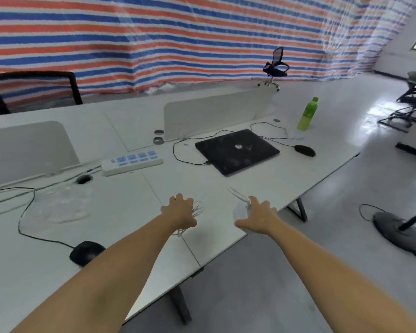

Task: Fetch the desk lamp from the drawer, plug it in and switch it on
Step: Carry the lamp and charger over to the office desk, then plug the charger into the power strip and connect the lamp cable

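Lamp [240, 207] down on the near desk edge, right hand [258, 218] grasping its white base, left hand [181, 210] bunching the coiled cord [197, 209], and the power strip [132, 162] waits far-left, nearer the left hand.

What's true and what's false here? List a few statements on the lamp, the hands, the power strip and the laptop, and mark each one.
1. The right hand rests on the white desk lamp near the desk's front edge. True.
2. The left hand is on the white cable, bunched on the desk. True.
3. The cable is plugged into the power strip. False: the strip's sockets look unoccupied and the cable lies by the left hand.
4. The laptop is open. False: its lid is closed flat.
5. The green bottle lies on its side. False: it stands upright near the far right corner.
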Tool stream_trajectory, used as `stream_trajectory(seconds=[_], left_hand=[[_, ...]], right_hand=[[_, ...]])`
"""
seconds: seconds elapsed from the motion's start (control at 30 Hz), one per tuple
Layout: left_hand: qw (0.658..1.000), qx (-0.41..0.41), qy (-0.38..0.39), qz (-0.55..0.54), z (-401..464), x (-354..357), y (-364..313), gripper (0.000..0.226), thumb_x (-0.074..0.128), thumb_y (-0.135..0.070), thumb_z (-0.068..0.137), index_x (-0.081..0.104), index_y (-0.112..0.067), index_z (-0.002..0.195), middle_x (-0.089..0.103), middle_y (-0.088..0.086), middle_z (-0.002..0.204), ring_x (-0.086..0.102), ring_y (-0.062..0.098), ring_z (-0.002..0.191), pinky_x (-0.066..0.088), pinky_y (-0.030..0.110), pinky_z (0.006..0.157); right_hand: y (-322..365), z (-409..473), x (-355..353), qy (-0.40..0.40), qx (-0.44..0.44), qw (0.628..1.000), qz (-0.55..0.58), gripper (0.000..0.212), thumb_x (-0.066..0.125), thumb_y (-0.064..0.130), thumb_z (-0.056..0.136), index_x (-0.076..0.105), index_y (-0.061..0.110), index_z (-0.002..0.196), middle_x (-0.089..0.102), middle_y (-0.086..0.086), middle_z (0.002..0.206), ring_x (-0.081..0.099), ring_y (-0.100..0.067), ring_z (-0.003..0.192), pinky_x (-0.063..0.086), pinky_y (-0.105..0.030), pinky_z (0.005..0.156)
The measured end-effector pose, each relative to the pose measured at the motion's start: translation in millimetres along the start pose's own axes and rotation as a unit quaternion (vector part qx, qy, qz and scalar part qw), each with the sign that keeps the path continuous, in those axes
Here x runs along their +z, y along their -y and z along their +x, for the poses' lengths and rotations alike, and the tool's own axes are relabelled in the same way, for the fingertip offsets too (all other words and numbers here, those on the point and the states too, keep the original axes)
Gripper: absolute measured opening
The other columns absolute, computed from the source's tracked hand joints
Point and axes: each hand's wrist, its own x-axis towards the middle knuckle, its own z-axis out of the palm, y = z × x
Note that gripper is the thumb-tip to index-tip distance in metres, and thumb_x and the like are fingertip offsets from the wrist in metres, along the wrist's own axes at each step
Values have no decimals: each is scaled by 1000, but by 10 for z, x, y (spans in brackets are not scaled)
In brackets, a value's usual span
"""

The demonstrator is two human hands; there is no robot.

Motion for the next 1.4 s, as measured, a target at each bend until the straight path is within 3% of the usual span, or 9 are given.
stream_trajectory(seconds=[0.23, 0.53, 0.7, 0.87, 1.13, 1.4], left_hand=[[995, -94, -1, -20, 814, -161, 307, 47, 62, -31, 80, 46, -14, 121, 39, 13, 127, 38, 31, 120, 40, 46, 94], [984, -174, 14, -46, 1567, -342, 716, 48, 62, -31, 80, 46, -15, 123, 39, 11, 128, 39, 29, 119, 40, 44, 95], [973, -220, 17, -73, 1784, -255, 941, 46, 62, -31, 82, 46, -15, 122, 39, 11, 126, 40, 29, 118, 41, 43, 95], [959, -269, 7, -93, 1989, -149, 1110, 44, 61, -27, 81, 46, -14, 120, 41, 10, 123, 40, 28, 115, 40, 40, 90], [964, -258, 11, -57, 2183, 79, 1150, 42, 59, -28, 82, 45, -15, 119, 41, 9, 123, 40, 27, 113, 40, 39, 88], [966, -249, -30, -57, 2140, 340, 1184, 60, 59, -28, 77, 39, -19, 132, 41, 6, 130, 40, 27, 120, 35, 34, 94]], right_hand=[[470, 1190, -102, 30, -87, 995, -36, 91, 65, 51, 74, 15, 26, 146, 33, -16, 136, 33, -40, 126, 40, -46, 98], [1032, 2295, -201, 61, -137, 985, -81, 88, 69, 50, 69, 23, 27, 141, 36, -13, 131, 36, -37, 120, 43, -46, 92], [1405, 2760, -68, 84, -203, 966, -133, 82, 68, 49, 69, 27, 26, 137, 36, -14, 134, 35, -38, 125, 43, -47, 90], [1702, 3168, 179, 96, -272, 941, -178, 78, 67, 53, 68, 31, 26, 132, 40, -12, 124, 42, -35, 114, 44, -46, 85], [1677, 3462, 371, 102, -327, 910, -233, 81, 65, 50, 71, 23, 28, 137, 36, -11, 130, 40, -33, 115, 43, -45, 87], [1580, 3457, 546, 108, -292, 926, -214, 92, 63, 54, 73, 11, 32, 145, 22, -10, 147, 27, -34, 133, 36, -48, 99]])
